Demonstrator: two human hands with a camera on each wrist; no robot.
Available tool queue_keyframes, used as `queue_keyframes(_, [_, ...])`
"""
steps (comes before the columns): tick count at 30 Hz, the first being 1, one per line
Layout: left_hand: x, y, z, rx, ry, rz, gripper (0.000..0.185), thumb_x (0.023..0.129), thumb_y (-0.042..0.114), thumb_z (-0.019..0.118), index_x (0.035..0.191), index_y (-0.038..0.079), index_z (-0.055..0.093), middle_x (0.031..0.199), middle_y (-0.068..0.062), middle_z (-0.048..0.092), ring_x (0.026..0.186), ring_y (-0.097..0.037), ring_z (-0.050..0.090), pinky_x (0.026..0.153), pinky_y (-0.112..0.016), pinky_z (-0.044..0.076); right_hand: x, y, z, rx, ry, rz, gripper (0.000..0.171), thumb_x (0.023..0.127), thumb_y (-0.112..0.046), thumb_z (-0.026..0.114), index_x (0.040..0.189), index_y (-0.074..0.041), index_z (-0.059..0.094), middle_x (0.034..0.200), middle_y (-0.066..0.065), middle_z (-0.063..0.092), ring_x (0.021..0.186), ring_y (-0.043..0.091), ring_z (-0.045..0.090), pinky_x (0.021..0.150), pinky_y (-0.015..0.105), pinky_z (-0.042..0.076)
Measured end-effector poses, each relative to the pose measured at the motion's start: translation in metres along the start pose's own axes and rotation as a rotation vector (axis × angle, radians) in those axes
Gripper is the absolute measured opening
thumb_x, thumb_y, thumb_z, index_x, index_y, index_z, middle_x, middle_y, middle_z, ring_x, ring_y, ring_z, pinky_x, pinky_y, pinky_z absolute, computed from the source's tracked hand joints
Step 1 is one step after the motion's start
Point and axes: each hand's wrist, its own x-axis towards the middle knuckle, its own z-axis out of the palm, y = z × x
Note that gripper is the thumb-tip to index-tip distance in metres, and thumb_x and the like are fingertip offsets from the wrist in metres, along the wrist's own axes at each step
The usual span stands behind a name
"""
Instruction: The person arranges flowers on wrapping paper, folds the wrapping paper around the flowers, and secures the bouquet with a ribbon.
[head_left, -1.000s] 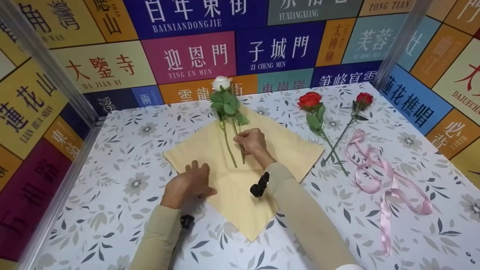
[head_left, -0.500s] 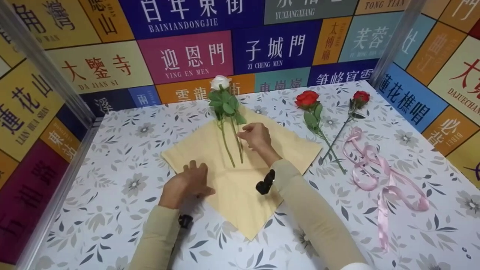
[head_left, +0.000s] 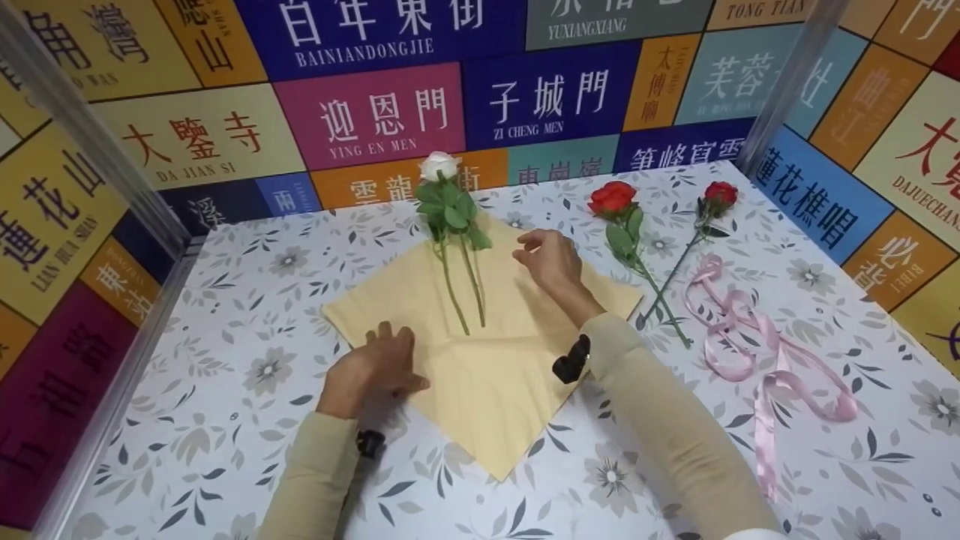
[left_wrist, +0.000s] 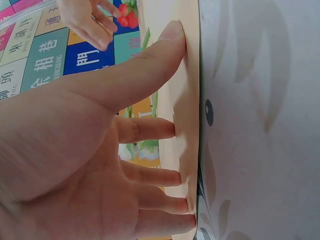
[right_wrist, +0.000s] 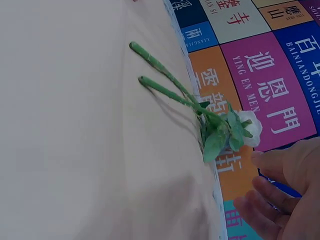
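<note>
A sheet of yellow wrapping paper [head_left: 491, 405] lies cornerwise on the table. On its upper part rest two green stems [head_left: 474, 289] side by side, with leaves [head_left: 450, 206] and a white rose bloom [head_left: 439, 166] at the far end. My right hand [head_left: 551, 262] is above the paper to the right of the stems, holding nothing, its fingers loosely bent in the right wrist view. With fingers spread, my left hand [head_left: 375, 367] rests on the paper's left edge; in the left wrist view its fingertips [left_wrist: 172, 128] touch the paper.
Two red roses, a fuller one [head_left: 613, 199] and a smaller one [head_left: 720, 196], lie with crossed stems to the right of the paper. A pink ribbon [head_left: 739, 367] curls beside them on the flower-patterned tablecloth [head_left: 247, 420]. Colourful panels with lettering [head_left: 375, 112] stand behind the table.
My right hand has let go of the right-hand stem and moved right, away from it. The stems stay on the paper. My left hand has kept its place at the paper's edge.
</note>
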Motion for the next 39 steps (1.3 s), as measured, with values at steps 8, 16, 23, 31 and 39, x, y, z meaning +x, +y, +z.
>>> queue_keyframes(8, [-0.002,0.000,-0.002,-0.027,0.002,-0.006,0.049,0.086,0.043,0.076,0.102,0.004,0.050,0.106,-0.021,0.046,0.085,-0.029,0.045,0.071,-0.043,0.047,0.002,0.029,-0.037,-0.112,0.093,-0.044,0.030,0.092,-0.018,0.070,0.120,-0.011,0.073,0.119,0.012,0.072,0.115,0.030,0.065,0.093,0.047,0.052])
queue_keyframes(16, [-0.003,-0.001,0.000,-0.051,0.008,0.014,0.043,0.086,0.038,0.077,0.097,0.006,0.049,0.103,-0.020,0.045,0.085,-0.029,0.044,0.072,-0.041,0.045,-0.004,0.062,-0.073,-0.151,0.180,-0.048,0.031,0.090,-0.013,0.069,0.121,-0.009,0.072,0.119,0.015,0.073,0.114,0.035,0.066,0.091,0.053,0.050])
queue_keyframes(23, [-0.003,-0.001,-0.001,-0.076,-0.003,0.000,0.042,0.086,0.037,0.077,0.098,0.007,0.050,0.107,-0.021,0.046,0.090,-0.032,0.047,0.073,-0.042,0.046,-0.009,0.083,-0.098,-0.195,0.148,-0.013,0.034,0.092,-0.016,0.068,0.125,-0.007,0.070,0.127,0.017,0.068,0.122,0.039,0.060,0.094,0.057,0.048])
queue_keyframes(31, [-0.003,-0.002,0.000,-0.031,0.002,-0.007,0.045,0.086,0.041,0.076,0.099,0.007,0.050,0.105,-0.020,0.047,0.086,-0.029,0.047,0.069,-0.039,0.045,-0.015,0.099,-0.118,-0.293,0.082,0.032,0.041,0.090,-0.015,0.063,0.129,-0.003,0.066,0.127,0.023,0.065,0.118,0.043,0.060,0.091,0.061,0.045])
queue_keyframes(39, [-0.001,-0.002,0.000,-0.036,-0.006,-0.007,0.048,0.086,0.041,0.077,0.102,0.005,0.049,0.109,-0.022,0.046,0.090,-0.031,0.046,0.075,-0.045,0.048,-0.022,0.116,-0.127,-0.342,-0.019,0.068,0.045,0.087,-0.014,0.064,0.126,0.008,0.061,0.123,0.032,0.063,0.114,0.050,0.057,0.092,0.061,0.045])
